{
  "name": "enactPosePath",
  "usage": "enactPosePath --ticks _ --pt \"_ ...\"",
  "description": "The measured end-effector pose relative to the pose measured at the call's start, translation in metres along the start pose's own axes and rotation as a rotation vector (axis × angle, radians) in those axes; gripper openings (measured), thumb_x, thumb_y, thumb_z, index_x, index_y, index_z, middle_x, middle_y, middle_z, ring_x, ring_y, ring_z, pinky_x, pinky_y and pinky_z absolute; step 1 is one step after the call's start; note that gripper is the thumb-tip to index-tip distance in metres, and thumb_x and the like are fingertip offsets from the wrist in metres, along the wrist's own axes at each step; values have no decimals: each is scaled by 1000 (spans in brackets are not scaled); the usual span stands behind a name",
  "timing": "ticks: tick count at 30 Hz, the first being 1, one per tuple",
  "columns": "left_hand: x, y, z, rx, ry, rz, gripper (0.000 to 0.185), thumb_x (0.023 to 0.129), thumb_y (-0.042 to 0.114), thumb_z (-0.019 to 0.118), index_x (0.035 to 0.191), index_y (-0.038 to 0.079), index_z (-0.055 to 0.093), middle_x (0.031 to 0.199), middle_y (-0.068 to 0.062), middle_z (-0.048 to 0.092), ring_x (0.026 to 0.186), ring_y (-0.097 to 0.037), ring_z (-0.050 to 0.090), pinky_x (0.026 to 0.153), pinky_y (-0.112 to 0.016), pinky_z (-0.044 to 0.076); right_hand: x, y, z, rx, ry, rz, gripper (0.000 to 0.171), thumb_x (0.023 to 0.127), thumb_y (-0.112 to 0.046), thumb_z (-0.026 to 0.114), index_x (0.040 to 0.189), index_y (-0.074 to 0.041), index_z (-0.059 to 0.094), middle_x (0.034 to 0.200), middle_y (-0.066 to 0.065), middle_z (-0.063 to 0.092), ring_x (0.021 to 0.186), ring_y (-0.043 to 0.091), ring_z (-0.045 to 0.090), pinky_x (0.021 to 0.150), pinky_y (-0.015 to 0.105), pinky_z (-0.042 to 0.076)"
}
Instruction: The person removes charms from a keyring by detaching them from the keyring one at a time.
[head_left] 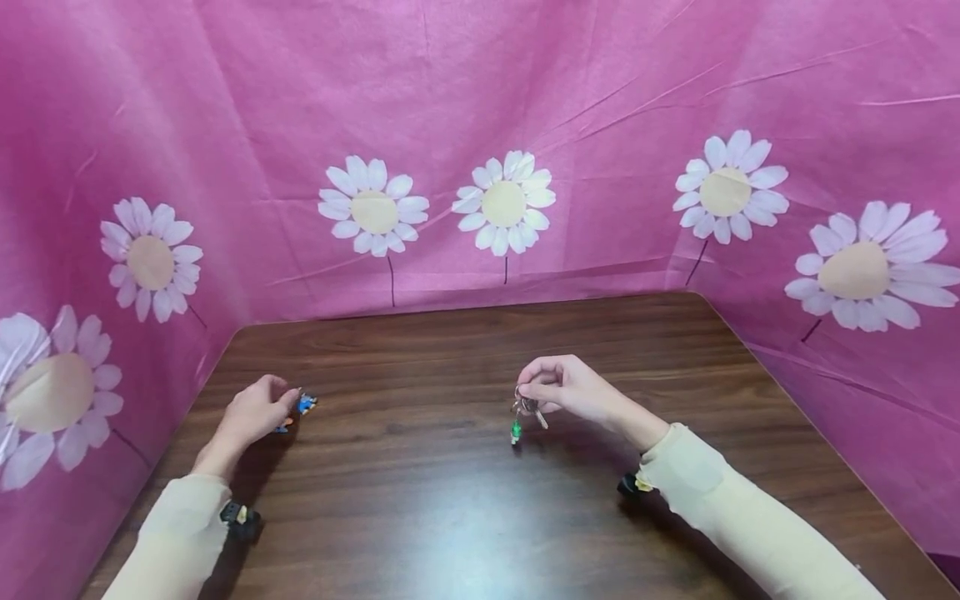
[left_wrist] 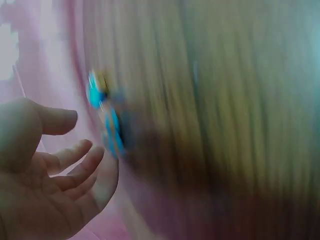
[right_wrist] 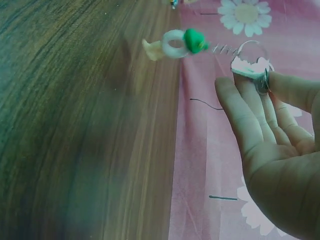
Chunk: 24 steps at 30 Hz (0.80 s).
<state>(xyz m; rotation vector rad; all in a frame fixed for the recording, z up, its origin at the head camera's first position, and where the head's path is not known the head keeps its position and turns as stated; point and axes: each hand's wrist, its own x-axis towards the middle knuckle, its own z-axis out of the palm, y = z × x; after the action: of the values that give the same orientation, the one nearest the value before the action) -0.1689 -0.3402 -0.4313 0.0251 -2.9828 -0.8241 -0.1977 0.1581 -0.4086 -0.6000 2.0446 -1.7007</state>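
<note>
The right hand (head_left: 566, 390) pinches a key ring (right_wrist: 252, 41) between thumb and fingers, and from where I stand I can see a silvery key (head_left: 542, 420) slanting down under those fingers and a small green-topped figure (head_left: 516, 432) dangling below the fingertips. Well across the table (head_left: 405, 467) from it, the left hand (head_left: 255, 410) is loosely spread, thumb apart from the fingers. Just beyond its fingertips is a little bright-blue figure (head_left: 307, 404), and a blue-and-orange figure (head_left: 283, 427) is close beside the thumb; both blur in the close view, so I can't tell whether the hand touches them. At the left wrist a black device (head_left: 240, 518) sits by the pale cuff. Beyond both hands, a pink cloth (head_left: 585, 75) printed with white daisies (head_left: 503, 203) rises behind the table
</note>
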Motion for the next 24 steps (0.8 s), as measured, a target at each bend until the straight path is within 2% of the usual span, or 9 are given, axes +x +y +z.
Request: enactPosePath --ticks 2,4,7,9,11,14,18,21,24 --pt "-1 21 6 53 70 100 37 100 25 62 117 -8 60 103 -23 68 95 -40 64 84 -56 49 1 -1 1 0 18 1 19 95 -13 72 107 2 68 94 15 74 86 25 73 82 45 60" --pt "-2 46 11 62 113 215 31 97 20 66 115 -5 63 105 -23 67 98 -42 62 89 -60 47 3 -3 3 11 25 -3 22 95 -13 73 108 4 69 94 16 74 86 25 73 83 46 60" --pt "-6 85 19 29 110 356 26 95 20 69 113 1 68 107 -16 69 98 -36 64 90 -56 49 6 -3 6 22 19 -13 27 95 -14 73 110 7 68 95 16 73 86 24 73 85 46 59" --pt "-10 110 25 -55 40 416 25 96 22 70 113 4 69 106 -10 71 96 -29 66 89 -51 53 7 -4 9 23 18 -14 28 95 -14 74 110 8 68 95 15 74 85 22 73 85 45 59" --pt "-14 134 33 -167 -63 444 28 98 26 69 117 6 69 109 -6 71 97 -23 67 88 -46 55 7 -6 11 23 23 -14 27 94 -14 74 110 7 69 95 14 74 85 21 73 85 47 59" --pt "-17 166 51 -334 -221 441 38 97 33 71 123 6 68 113 -5 71 102 -21 68 90 -43 56 8 -8 14 49 31 -11 25 94 -13 74 109 6 69 95 15 73 85 24 73 86 56 57" --pt "-16 198 78 -475 -370 441 50 94 38 74 130 6 65 122 -7 70 113 -22 66 97 -39 54 10 -10 18 63 35 -24 30 94 -16 75 112 8 69 97 15 73 87 28 73 85 61 55" --pt "-15 209 95 -535 -435 467 47 95 34 73 130 5 65 121 -6 71 113 -20 67 97 -36 54 13 -12 21 44 32 -42 32 94 -19 76 113 6 69 96 14 74 82 27 71 77 51 60" --pt "-15 214 104 -568 -429 499 36 97 28 72 124 5 68 110 -3 74 103 -19 70 89 -36 57 14 -16 24 19 38 -62 31 93 -20 76 111 5 71 89 13 73 69 21 64 62 34 57"
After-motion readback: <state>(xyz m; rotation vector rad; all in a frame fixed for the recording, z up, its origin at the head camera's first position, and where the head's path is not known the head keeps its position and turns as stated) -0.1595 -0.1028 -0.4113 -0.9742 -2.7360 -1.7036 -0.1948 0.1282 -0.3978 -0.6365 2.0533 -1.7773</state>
